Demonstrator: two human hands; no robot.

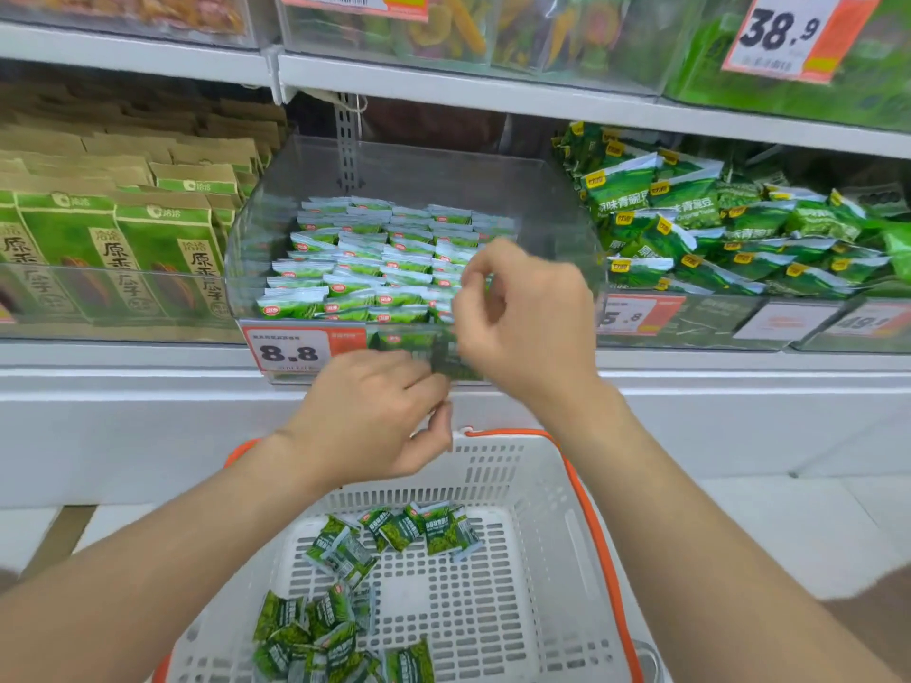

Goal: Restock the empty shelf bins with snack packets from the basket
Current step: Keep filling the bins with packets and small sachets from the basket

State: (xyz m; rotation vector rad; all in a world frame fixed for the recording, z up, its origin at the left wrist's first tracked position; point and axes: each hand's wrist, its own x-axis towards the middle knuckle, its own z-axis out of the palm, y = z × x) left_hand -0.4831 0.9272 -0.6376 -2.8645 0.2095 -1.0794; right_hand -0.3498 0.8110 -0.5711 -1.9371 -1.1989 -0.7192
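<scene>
**Green stack held at the bin front**

Green-wrapped stack (446, 359) sits between the two hands, just in front of the bin's (276, 224) clear front wall and above the basket (493, 465).

Left hand (374, 416): fingers curled, pinching the stack from the lower left.

Right hand (527, 317): fingers curled at the bin's front edge. Blur hides whether they pinch a packet, so I cannot tell.

Rows (365, 258) stand upright in the bin and fill most of it. Loose packets (340, 549) lie in the basket.

Risks, as I judge them:
- Only one pinch clearly holds the stack, so a packet could slide out and drop into the basket or onto the floor beside it.
- Pushing in over the front wall could tip the nearest row, and slick wrappers would domino.
- The hands work close to the price tag (291, 352), so a brush could knock it loose.
</scene>
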